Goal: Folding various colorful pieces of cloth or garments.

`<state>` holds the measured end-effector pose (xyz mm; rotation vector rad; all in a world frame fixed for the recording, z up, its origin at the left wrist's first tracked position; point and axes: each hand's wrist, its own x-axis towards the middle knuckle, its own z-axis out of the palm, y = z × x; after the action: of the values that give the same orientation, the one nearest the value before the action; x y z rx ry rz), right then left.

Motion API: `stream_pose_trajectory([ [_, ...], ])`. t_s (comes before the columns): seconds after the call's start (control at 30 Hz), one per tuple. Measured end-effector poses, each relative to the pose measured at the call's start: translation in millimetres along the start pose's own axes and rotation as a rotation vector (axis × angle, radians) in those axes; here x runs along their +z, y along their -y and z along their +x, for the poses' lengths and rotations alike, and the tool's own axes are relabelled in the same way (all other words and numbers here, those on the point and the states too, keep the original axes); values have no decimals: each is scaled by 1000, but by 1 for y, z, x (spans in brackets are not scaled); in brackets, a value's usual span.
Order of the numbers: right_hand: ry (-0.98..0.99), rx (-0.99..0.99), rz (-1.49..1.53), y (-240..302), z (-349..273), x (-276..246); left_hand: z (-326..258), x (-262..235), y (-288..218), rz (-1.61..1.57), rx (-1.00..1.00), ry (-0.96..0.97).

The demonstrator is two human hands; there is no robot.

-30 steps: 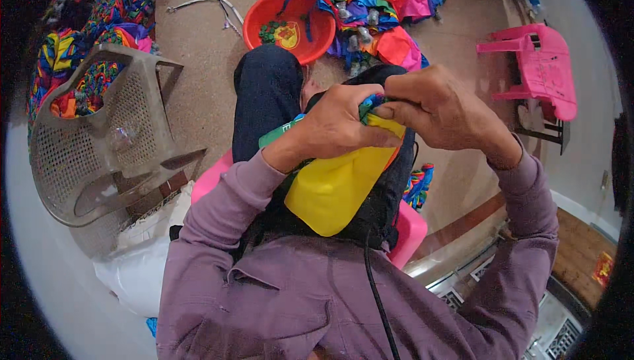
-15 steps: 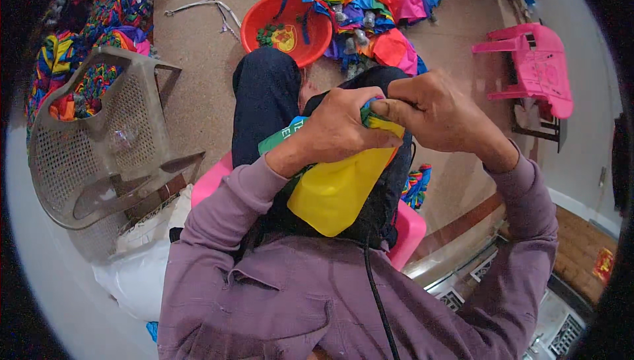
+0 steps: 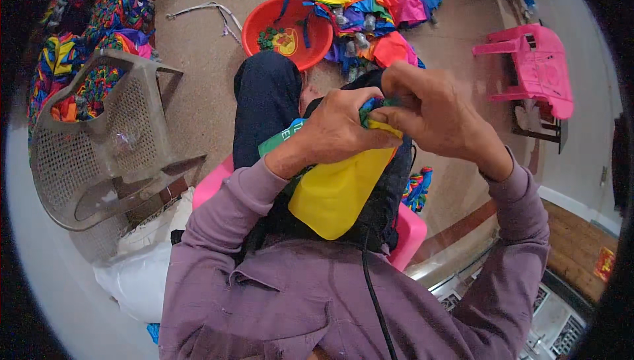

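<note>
My left hand (image 3: 335,125) is closed around a gathered bundle of thin multicoloured cloth. A broad yellow panel (image 3: 337,191) of this cloth hangs below the hand over my lap. A green and blue panel with white lettering (image 3: 281,137) shows beside my left wrist. My right hand (image 3: 439,112) pinches the bunched blue, green and yellow end of the cloth (image 3: 371,110), its thumb pressed close to my left hand. The right fingers are slightly blurred, and what lies between their tips is partly hidden.
Beyond my knees stands a red basin (image 3: 254,39) with small green pieces inside. Beside it lies a heap of rainbow cloth (image 3: 396,3) with clear plastic parts. A pink stool (image 3: 541,63) is at right, a grey-brown chair (image 3: 125,115) at left, near more rainbow cloth (image 3: 119,10).
My right hand has shifted slightly, its wrist turning and its knuckles rising, while the thumb stays at the bunched end. The left hand keeps its hold, nearly still.
</note>
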<state>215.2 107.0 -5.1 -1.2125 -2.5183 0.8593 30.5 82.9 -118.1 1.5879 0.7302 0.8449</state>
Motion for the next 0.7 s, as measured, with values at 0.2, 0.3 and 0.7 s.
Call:
stream_pose_trajectory([
  [0.2, 16, -118, 29, -4, -5, -5, -2, -3, -4, -60, -66, 66],
  [0.3, 167, -143, 119, -11, -1, -19, -1, 2, -2, -96, -53, 28],
  [0.7, 227, -212, -8, -16, -3, -12, 0, 5, 1, -106, -10, 17],
])
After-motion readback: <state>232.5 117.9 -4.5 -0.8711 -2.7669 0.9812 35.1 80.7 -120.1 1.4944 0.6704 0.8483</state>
